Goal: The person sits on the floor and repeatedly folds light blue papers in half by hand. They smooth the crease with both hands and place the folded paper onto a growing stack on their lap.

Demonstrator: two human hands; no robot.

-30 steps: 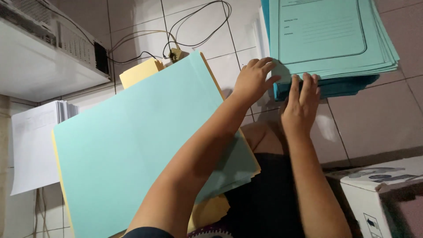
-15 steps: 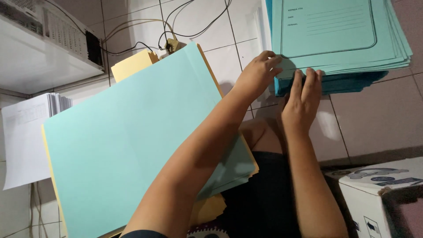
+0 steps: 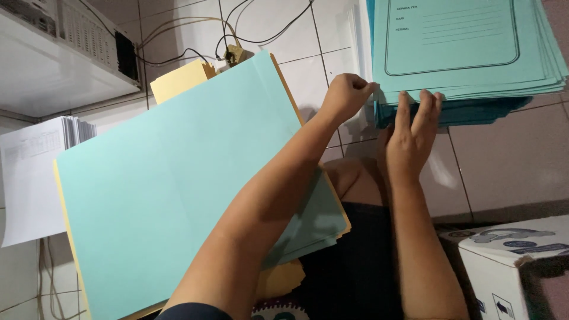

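Teal folder stack (image 3: 462,53): left hand (image 3: 347,95) pinches corner, right hand (image 3: 412,133) flat against edge.

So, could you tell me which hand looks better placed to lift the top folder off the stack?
Probably the left hand: its fingertips pinch the near corner of the teal folder stack. The right hand lies flat against the stack's edge, steadying it.

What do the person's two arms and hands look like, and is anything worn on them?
Both forearms are bare. The left hand and the right hand show no gloves, rings or watch. A dark blue sleeve edge shows at the left upper arm.
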